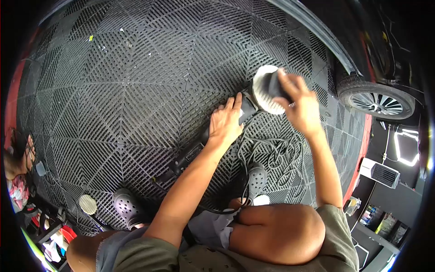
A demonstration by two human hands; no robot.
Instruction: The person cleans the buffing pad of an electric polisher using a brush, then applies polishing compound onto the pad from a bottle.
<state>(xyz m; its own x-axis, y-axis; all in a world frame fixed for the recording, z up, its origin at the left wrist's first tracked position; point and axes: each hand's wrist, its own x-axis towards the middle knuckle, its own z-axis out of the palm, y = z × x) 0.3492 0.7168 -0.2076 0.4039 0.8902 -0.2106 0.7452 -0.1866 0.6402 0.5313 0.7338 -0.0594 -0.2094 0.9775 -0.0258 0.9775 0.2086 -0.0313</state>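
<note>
A black corded polisher (189, 155) lies on its side on the floor, with its round white pad (265, 103) facing right. My left hand (225, 121) is wrapped round the polisher's body just behind its head. My right hand (299, 102), slightly blurred, grips a dark block-shaped tool (274, 86) by the fingers and thumb. This tool is up against the face of the pad; its underside is hidden, so its exact kind is unclear. The black power cord (278, 147) is in loose coils below the pad.
Dark slotted tiles (136, 86) cover the floor. A black car with a silver wheel (378, 103) stands at upper right. My grey clogs (127, 204) are on the floor. Another pale round pad (88, 204) lies at lower left, and another person's foot (29, 152) shows at left.
</note>
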